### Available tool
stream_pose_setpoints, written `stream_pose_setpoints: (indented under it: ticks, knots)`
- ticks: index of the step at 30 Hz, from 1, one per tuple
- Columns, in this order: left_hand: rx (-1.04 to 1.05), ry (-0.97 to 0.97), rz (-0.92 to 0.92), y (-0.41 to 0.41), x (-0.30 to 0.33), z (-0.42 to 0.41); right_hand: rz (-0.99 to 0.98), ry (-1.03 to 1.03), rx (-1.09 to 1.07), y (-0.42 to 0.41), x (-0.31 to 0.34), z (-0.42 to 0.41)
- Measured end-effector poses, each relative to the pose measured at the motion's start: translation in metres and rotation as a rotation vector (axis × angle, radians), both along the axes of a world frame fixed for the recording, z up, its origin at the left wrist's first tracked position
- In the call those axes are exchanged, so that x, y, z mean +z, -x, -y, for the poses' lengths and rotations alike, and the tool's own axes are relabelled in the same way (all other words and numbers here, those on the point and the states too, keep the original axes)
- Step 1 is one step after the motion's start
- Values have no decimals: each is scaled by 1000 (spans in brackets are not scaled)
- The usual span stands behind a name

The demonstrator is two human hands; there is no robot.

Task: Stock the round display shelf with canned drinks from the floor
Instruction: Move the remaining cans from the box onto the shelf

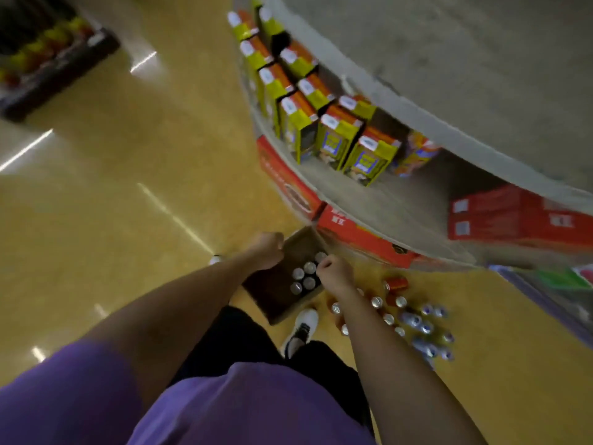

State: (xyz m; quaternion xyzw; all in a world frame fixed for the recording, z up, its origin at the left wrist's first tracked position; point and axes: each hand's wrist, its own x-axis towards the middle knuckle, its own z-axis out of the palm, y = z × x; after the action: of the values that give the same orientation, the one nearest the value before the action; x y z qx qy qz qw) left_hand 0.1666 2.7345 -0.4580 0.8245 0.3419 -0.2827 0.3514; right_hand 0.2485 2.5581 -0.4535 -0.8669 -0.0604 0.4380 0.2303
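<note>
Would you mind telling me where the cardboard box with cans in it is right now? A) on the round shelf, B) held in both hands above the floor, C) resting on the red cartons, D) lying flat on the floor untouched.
B: the left hand and right hand grip opposite edges of the cardboard box, which hangs over the floor.

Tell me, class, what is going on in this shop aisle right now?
A person in a purple top bends over a brown cardboard box on the yellow floor beside the round grey display shelf. The left hand grips the box's far edge, and the right hand is curled at its side, over the silver-topped cans inside. More loose cans sit on the floor to the right.
</note>
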Motion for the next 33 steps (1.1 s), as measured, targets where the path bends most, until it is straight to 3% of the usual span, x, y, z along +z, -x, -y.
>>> stream_pose_setpoints:
  ticks: [5, 12, 22, 33]
  knots:
    - [196, 48, -43, 35, -18, 20, -68, 60, 171, 22, -53, -18]
    - [448, 196, -121, 69, -161, 53, -103, 187, 274, 47, -171, -16]
    - [439, 296, -186, 98, -380, 81, -127, 306, 262, 69, -379, 3]
    - [512, 315, -170, 103, -521, 75, -118, 315, 195, 62, -515, -16]
